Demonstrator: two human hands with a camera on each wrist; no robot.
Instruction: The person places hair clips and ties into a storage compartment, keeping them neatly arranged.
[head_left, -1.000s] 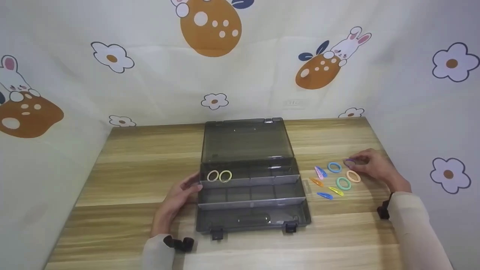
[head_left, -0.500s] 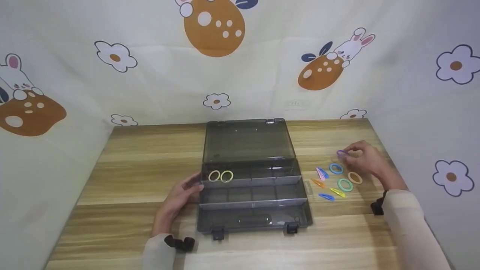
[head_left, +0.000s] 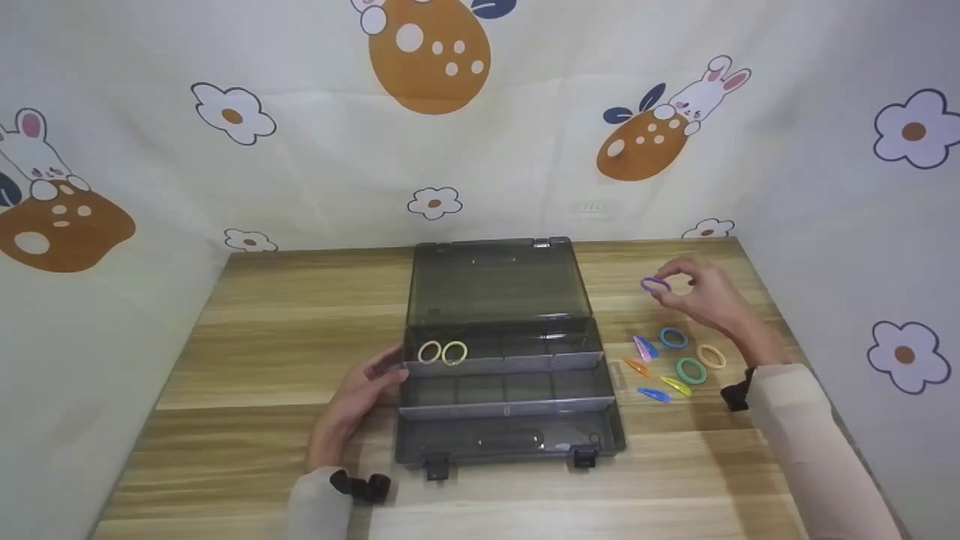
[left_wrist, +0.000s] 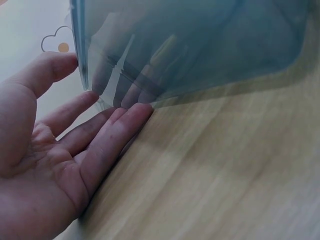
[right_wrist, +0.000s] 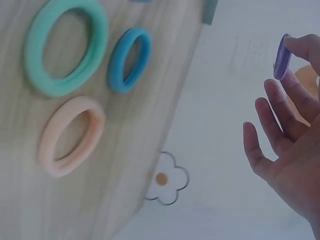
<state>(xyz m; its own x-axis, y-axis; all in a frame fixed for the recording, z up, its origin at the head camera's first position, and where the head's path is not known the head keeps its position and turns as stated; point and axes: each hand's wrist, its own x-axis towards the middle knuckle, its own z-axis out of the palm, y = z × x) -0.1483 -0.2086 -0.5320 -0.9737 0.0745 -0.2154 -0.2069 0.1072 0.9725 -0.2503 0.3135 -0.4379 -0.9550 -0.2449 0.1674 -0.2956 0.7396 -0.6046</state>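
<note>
Between thumb and index finger, my right hand (head_left: pixel 709 300) pinches a purple hair tie (head_left: pixel 655 284) above the back right of the table; the right wrist view shows the hair tie (right_wrist: pixel 282 57) edge-on, the other fingers spread. My left hand (head_left: pixel 362 394) touches the left side of a dark see-through compartment box (head_left: pixel 506 411), its fairly straight fingers (left_wrist: pixel 112 142) against the wall near the tabletop. The box's lid (head_left: pixel 499 283) is raised at the back. A pale yellow hair tie (head_left: pixel 430 352) and a yellow one (head_left: pixel 454 353) lean in its back left compartment.
Right of the box lie a blue hair tie (head_left: pixel 673 338), a green hair tie (head_left: pixel 691 370) and a peach hair tie (head_left: pixel 711 357). Beside them are an orange hair clip (head_left: pixel 637 367), a yellow clip (head_left: pixel 676 385), a blue clip (head_left: pixel 653 394) and a pink-and-blue pair (head_left: pixel 644 348). A patterned curtain (head_left: pixel 337 165) surrounds the table.
My right hand has lifted the purple hair tie off the table and carried it left and toward the back. My left hand stays at the box.
</note>
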